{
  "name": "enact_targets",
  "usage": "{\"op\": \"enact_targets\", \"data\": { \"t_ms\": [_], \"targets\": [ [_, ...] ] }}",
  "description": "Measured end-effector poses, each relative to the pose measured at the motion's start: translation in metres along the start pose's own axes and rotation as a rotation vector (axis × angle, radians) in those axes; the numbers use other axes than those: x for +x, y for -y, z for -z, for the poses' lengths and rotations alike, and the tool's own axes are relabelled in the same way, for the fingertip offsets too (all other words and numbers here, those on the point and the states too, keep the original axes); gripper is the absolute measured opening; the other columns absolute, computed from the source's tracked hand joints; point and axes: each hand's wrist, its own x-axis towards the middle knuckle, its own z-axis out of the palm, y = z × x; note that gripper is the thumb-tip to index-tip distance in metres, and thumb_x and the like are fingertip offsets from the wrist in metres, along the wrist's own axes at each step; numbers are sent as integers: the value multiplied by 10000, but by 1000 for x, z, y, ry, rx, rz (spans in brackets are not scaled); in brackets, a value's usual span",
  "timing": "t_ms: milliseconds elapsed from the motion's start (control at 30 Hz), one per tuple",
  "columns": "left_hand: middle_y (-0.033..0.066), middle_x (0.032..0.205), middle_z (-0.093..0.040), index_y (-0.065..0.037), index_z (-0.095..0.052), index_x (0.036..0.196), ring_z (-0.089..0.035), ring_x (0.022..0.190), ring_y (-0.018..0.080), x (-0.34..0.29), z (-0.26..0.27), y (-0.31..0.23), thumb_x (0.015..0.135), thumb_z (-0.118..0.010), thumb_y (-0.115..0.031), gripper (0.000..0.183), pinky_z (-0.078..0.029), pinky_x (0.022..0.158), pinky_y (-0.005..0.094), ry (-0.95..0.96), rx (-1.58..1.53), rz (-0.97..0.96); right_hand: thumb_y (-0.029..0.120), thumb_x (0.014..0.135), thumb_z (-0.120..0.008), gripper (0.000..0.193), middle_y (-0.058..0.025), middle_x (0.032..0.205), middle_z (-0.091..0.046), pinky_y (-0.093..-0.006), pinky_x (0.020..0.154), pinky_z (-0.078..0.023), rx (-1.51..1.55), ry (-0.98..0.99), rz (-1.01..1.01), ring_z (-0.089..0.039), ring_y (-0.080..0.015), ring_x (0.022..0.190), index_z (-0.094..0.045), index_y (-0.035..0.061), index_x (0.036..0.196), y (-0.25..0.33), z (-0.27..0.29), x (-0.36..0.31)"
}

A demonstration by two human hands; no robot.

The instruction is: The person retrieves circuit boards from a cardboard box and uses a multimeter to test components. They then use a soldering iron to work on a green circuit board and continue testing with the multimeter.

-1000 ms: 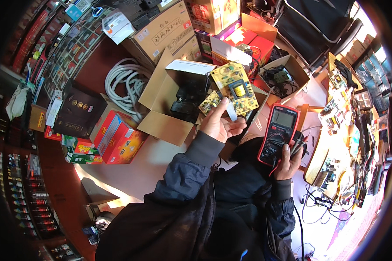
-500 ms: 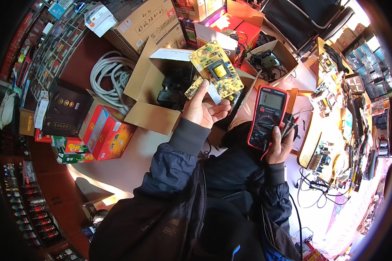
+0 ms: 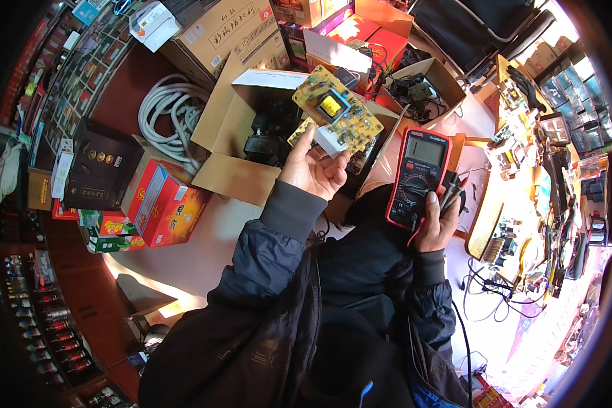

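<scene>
My left hand (image 3: 313, 166) grips a yellow-brown circuit board (image 3: 360, 126) by its lower left edge, thumb over the near corner and fingers curled beneath. A yellow-wound transformer (image 3: 332, 106) and a pale metal heat sink (image 3: 330, 141) stand on the board, which is tilted over an open cardboard box. To the right, my right hand (image 3: 436, 224) is closed round the lower right side of a red and black digital multimeter (image 3: 418, 178), its screen upward. Test probes (image 3: 453, 192) with dark handles and a red one are tucked between the same fingers.
The open cardboard box (image 3: 234, 178) holds black adapters. Another box (image 3: 425, 92) contains tangled devices and cables. A coiled grey-white hose (image 3: 166, 119) and red gift boxes (image 3: 173, 211) lie left. At right, a wooden workbench (image 3: 486, 231) carries boards and tools; black cables (image 3: 506, 292) trail beside it.
The circuit board has turned and tipped in my left hand, showing more of the heat sink, and its fingers have curled in. The multimeter has shifted slightly, still held by my right hand.
</scene>
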Motion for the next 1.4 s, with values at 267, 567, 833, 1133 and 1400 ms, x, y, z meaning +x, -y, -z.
{"op": "enact_targets", "data": {
  "t_ms": [267,567,833,1133,1400],
  "targets": [
    [178,925,-718,-39,-634,1124,-704,719,201,-1,4,-2,936,-706,-559,558,-573,651,318,10,-1,-30,79,1025,-606,156,-15,979,-605,-218,791,-451,25,-6,-7,-535,-73,858,-581,-7,1153,-3,-1,0],
    [184,903,-726,-43,-624,1160,-723,711,226,-4,-2,1,946,-686,-567,570,-589,656,337,-43,51,-86,76,1024,-609,166,-10,987,-593,-210,801,-441,45,-14,-17,-530,-72,868,-578,-1,1167,-5,-1,0],
    [162,959,-719,-37,-609,1170,-738,788,227,-2,7,-1,932,-706,-564,586,-630,655,359,0,79,-100,81,1024,-604,150,-9,968,-581,-213,793,-435,64,-4,-6,-518,-71,853,-575,4,1150,-5,-1,0],
    [176,940,-709,-19,-629,1134,-704,745,211,-2,9,-5,938,-709,-550,572,-592,658,326,-1,-2,-53,103,1025,-609,152,-8,952,-579,-211,773,-428,-4,3,-1,-506,-69,835,-580,6,1139,-4,-1,0],
    [180,949,-697,9,-633,1127,-684,750,207,0,12,-7,933,-729,-526,578,-579,669,317,-3,-96,-10,90,1022,-624,163,6,966,-580,-203,758,-420,25,4,0,-503,-59,823,-589,6,1157,-4,-2,0]
  ]
}}
